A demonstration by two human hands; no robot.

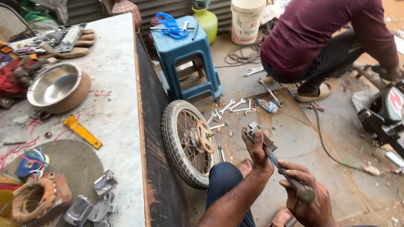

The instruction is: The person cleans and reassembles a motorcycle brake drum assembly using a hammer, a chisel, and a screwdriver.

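The small metal part point(252, 128) sits pinched at the fingertips of the left hand point(257, 153), held up just ahead of the right hand point(304, 195), whose fingers are wrapped tight around one blue-handled tool point(283, 170) angled up to meet it, seemingly to steady the work. Beyond the left hand leans one spoked wheel point(189, 143); about four spanners point(235, 106) lie past it.

Co-worker point(328, 38) cut off at top edge, small metal part point(252, 128) blurred
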